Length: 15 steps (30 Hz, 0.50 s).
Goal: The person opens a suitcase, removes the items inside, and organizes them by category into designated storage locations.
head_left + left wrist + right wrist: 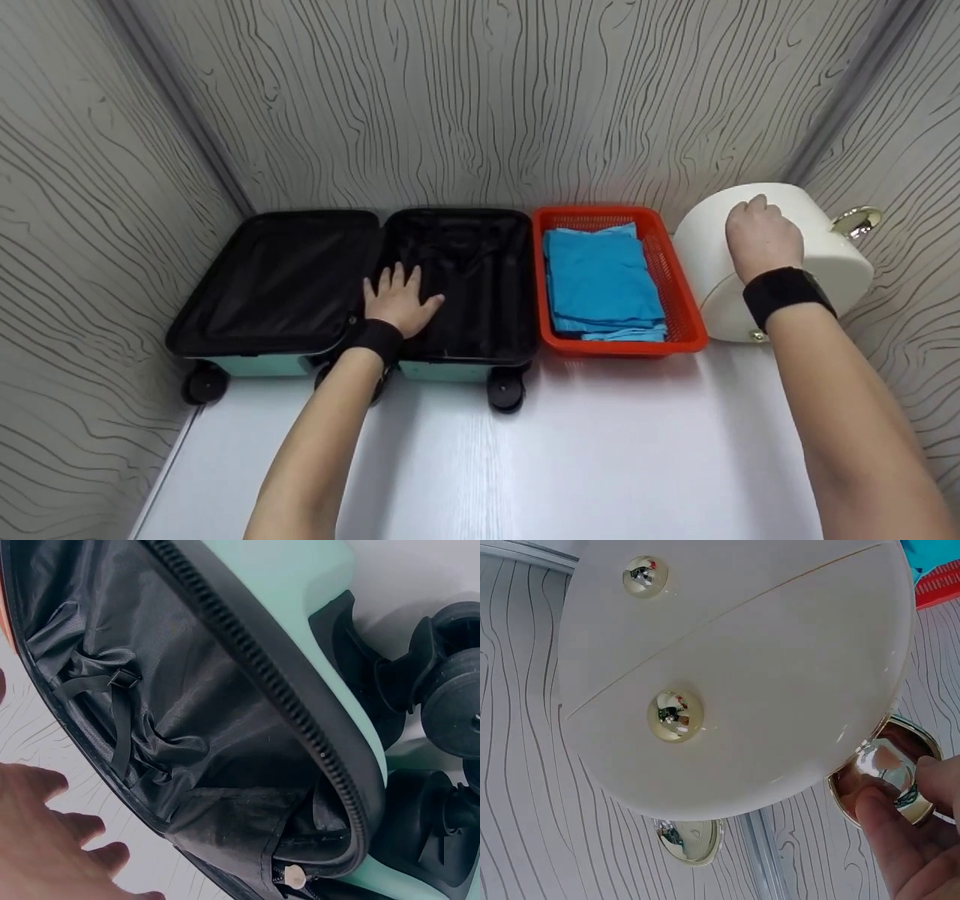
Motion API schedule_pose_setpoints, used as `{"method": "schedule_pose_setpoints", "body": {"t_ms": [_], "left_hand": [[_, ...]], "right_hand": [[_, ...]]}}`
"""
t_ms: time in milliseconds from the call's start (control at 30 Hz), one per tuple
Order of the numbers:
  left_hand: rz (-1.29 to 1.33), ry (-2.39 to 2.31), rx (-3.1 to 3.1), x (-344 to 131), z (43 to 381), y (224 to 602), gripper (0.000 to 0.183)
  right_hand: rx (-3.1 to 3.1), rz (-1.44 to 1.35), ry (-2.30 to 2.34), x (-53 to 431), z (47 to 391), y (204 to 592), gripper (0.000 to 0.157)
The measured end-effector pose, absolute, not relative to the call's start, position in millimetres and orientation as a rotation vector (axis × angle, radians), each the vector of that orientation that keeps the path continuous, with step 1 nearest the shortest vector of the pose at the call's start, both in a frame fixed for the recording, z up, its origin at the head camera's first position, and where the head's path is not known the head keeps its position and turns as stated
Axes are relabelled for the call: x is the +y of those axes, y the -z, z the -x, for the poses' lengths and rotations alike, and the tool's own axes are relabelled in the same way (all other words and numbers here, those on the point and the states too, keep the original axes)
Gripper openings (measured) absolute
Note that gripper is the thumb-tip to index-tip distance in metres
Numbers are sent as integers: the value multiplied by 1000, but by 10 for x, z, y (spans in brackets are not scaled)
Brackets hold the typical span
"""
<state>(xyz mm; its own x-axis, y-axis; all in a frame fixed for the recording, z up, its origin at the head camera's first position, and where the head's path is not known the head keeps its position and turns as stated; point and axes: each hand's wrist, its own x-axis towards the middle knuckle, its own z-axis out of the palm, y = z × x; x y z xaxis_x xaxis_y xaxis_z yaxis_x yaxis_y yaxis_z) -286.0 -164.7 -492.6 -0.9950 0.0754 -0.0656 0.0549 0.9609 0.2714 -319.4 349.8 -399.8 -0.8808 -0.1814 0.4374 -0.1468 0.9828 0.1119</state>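
An open suitcase point(469, 292), black inside and mint green outside, lies flat at the left. My left hand point(397, 306) is over its right half, fingers spread, holding nothing; whether it touches the lining cannot be told. The left wrist view shows the crumpled black lining point(172, 682) with a buckled strap. At the right stands a white rounded container point(780, 255) with gold knobs and handles. My right hand point(763, 238) is at its left side. In the right wrist view, thumb and fingers grip a shiny gold handle point(881, 757) on the container's side.
A red plastic basket point(682, 300) stands between suitcase and container, with folded blue cloths point(600, 277) in it. Black wheels point(506, 390) stick out from the suitcase's near side. Wood-grain patterned walls point(487, 105) close off the back and sides of the white table point(540, 450).
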Motion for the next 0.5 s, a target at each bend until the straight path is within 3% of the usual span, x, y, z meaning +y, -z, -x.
{"method": "schedule_pose_setpoints", "body": {"t_ms": [333,500], "left_hand": [[-80,-349,3031,-1632,2876,4842,79],[-120,-336,3082,-1616,2945,4816,78]], "right_hand": [[-2687,-308,188,3266,3220,4167,36],[-2794,-375,103,3016,3183,4475,64]]}}
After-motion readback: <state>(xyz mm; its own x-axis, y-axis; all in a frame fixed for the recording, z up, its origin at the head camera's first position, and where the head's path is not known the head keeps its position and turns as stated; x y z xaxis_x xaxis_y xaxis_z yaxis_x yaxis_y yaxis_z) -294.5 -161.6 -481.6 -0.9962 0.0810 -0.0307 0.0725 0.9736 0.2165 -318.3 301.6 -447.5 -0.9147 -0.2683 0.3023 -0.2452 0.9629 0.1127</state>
